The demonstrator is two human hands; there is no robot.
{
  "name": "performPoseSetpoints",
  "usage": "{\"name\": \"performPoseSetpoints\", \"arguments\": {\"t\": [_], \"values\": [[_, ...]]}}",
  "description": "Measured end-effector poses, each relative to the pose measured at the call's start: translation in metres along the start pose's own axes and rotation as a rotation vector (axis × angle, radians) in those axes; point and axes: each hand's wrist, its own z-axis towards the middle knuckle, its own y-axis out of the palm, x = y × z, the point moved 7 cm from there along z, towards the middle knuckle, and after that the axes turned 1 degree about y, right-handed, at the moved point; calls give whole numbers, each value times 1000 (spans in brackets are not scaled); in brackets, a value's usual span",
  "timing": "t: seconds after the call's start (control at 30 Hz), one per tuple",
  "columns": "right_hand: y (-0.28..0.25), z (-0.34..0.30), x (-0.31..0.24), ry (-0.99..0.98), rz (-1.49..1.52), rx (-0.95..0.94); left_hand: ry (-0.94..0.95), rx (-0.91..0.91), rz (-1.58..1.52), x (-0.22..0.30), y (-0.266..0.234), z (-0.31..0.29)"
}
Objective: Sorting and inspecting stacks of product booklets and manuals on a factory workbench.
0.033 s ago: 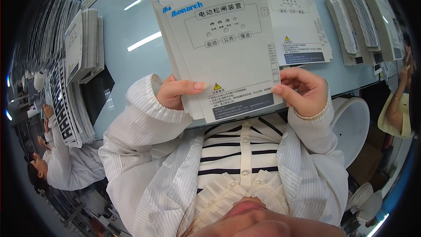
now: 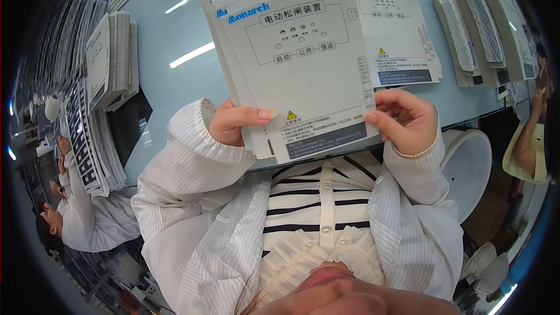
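Observation:
A fanned stack of printed label sheets (image 2: 261, 147) is raised in front of me over the table. My left hand (image 2: 236, 123) is closed on the stack's lower left edge, thumb on top and fingers hidden beneath. The top label sheet (image 2: 315, 87) is light grey with blue lettering, small round marks, a yellow warning triangle and a dark band at the bottom. It sits a little to the right of the sheets under it. My right hand (image 2: 408, 121) pinches its lower right edge between thumb and fingers.
Behind my right hand, a second pile of like sheets (image 2: 402, 35) lies on the glossy table (image 2: 169, 90). Several thick stacks (image 2: 478, 29) stand far right, more piles (image 2: 111, 58) at left. A white round bin (image 2: 469, 169) is by my right sleeve. Co-workers (image 2: 87, 221) sit nearby.
My right hand has shifted very slightly to the right, and the top sheet has slid a little with it. My left hand has stayed in place.

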Motion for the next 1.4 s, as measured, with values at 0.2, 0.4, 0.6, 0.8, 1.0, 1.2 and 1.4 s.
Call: {"name": "performPoseSetpoints", "arguments": {"t": [0.2,0.4,0.6,0.8,1.0,1.2,1.4], "values": [[-60,6,9,-82,26,441,-46,-112,-96,-1,10,0],[-115,9,20,-187,2,757,-60,-168,-262,-6,-4,-1],[-92,7,-15,-283,-924,914,-56,-37,-156,-2,-2,-5],[-40,6,-6,-237,-323,331,-43,33,-82,3,8,-8],[8,2,6,-27,-48,-103,-29,36,-46,6,11,-7],[9,3,9,20,101,-79,-49,-22,-52,6,9,-5],[-32,6,8,-51,37,244,-44,-19,-95,0,1,-4]]}}
